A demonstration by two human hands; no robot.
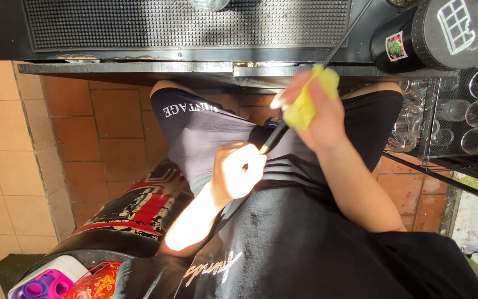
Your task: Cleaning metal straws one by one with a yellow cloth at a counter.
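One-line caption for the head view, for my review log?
Left hand grips a thin black rod's end while right hand wraps a yellow cloth around it.

Rod (327,55) runs between both hands, cloth (305,102) around it.

A bar or café work area: black rubber bar mat (186,22) at twelve o'clock, racked drinking glasses (471,119) at three o'clock, terracotta floor tiles (103,127) below.
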